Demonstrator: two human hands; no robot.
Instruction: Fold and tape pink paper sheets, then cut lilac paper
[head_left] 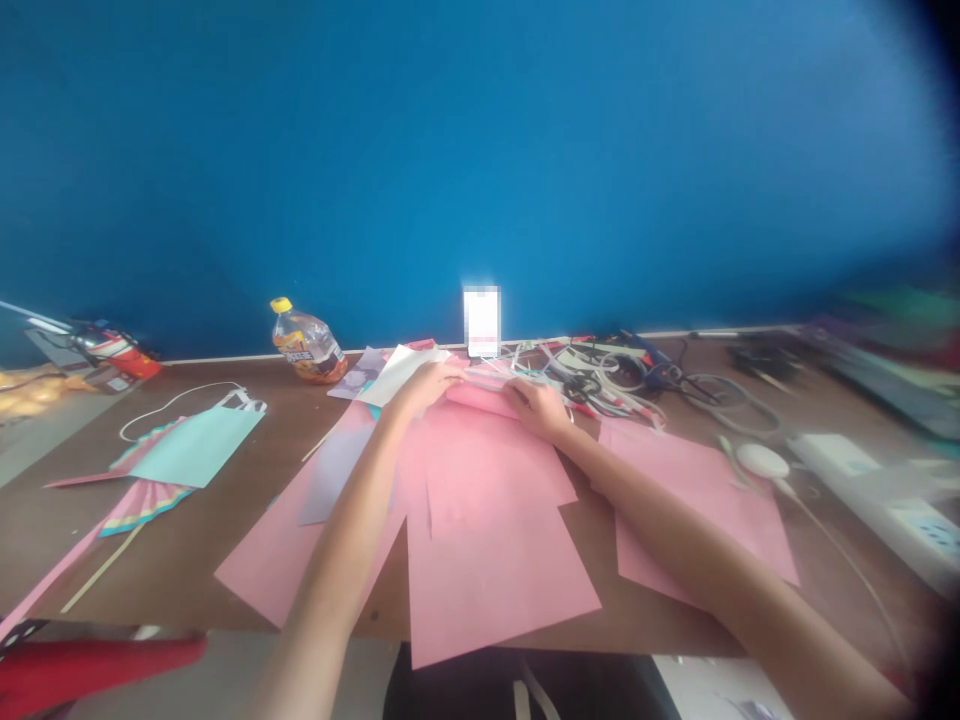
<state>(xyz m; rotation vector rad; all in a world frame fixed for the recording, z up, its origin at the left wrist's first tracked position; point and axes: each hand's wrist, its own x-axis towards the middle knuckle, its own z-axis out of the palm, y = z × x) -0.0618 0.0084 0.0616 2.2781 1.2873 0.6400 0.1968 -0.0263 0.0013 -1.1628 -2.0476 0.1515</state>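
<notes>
Several pink paper sheets (487, 520) lie spread over the brown table (187, 540). At their far end the pink paper is folded into a narrow pleated strip (484, 395). My left hand (424, 385) presses on the left end of that strip with its fingers curled over it. My right hand (536, 405) holds down the right end, fingers closed on the fold. Both forearms reach forward across the sheets.
A plastic juice bottle (306, 345) lies at the back left. A light blue sheet over a pleated paper fan (195, 450) sits at left. Tangled cables and tools (630, 380) crowd the back right. A white power strip (877, 490) lies at right. Blue wall behind.
</notes>
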